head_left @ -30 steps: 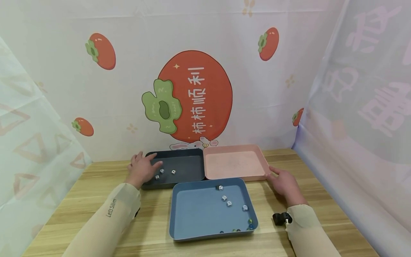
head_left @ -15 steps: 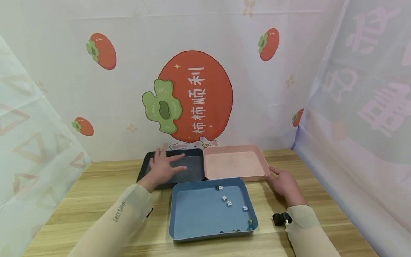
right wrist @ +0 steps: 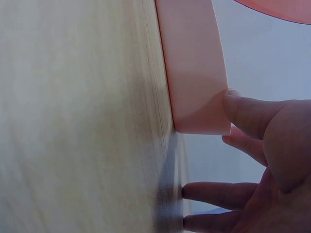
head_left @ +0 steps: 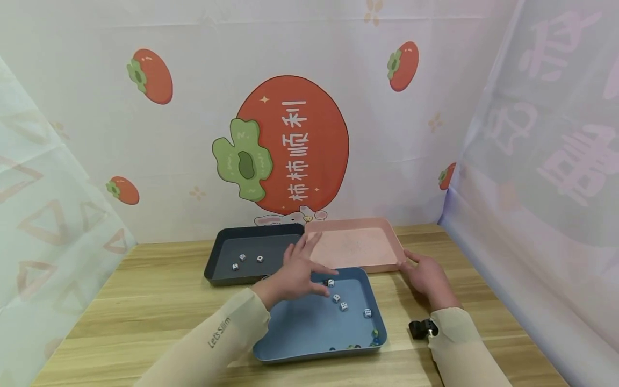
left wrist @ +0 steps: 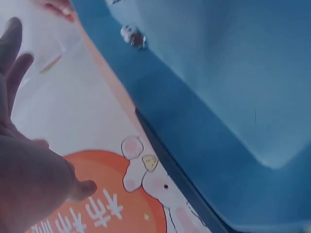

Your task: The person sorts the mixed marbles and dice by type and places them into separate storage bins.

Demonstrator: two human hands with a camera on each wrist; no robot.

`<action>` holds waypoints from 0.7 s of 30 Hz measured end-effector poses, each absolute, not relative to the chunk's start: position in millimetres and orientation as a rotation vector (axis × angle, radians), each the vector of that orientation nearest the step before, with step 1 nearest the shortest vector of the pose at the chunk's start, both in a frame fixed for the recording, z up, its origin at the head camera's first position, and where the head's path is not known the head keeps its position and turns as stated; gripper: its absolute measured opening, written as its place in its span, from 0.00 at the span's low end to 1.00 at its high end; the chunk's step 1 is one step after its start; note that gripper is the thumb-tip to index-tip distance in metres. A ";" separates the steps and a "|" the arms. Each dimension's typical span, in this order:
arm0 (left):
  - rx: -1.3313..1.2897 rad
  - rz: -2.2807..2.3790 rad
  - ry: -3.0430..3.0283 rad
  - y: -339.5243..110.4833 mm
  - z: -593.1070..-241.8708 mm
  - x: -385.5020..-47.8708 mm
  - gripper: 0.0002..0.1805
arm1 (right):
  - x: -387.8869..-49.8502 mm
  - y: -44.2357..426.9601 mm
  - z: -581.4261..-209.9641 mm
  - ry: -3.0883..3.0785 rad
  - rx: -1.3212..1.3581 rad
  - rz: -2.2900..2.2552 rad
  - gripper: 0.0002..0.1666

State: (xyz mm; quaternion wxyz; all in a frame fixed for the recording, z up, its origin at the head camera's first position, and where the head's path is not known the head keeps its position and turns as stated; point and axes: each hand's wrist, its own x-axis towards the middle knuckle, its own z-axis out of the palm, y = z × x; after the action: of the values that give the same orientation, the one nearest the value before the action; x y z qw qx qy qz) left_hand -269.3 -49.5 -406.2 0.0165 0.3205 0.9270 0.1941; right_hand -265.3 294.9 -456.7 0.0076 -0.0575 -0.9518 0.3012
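My left hand (head_left: 295, 274) hovers over the back left part of the blue tray (head_left: 290, 356), its fingers spread and holding nothing. Several white dice (head_left: 344, 306) lie in the blue tray's right half. Small glassy marbles (head_left: 375, 337) sit along its front right edge. At the front right corner of the pink tray (head_left: 358, 247), my right hand (head_left: 427, 277) rests with thumb and index finger touching it. Seen from the right wrist, the thumb (right wrist: 243, 109) meets the rim, and the other fingers stretch out straight to the tabletop.
Left of the pink tray, a dark grey tray (head_left: 256, 279) holds three dice (head_left: 242, 258). A printed cloth backdrop (head_left: 184, 134) stands behind the trays. Under the right sleeve there is a small black device (head_left: 419, 329) on the wooden table (head_left: 106, 306).
My left hand has swept right and toward me, from the dark grey tray's left edge across it to above the blue tray. The right hand, trays and dice stay put.
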 end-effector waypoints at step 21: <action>1.034 0.298 2.882 -23.2 -443.2 -272.1 0.12 | -262.9 293.2 -452.2 -2.971 -0.157 0.923 0.32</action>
State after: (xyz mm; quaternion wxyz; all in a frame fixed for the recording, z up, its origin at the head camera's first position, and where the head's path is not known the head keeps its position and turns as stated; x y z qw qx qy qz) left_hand -272.1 -23.2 -443.2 0.0328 0.3359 0.9363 0.0968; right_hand -262.9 293.2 -452.2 0.0134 -0.0505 -0.9536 0.2964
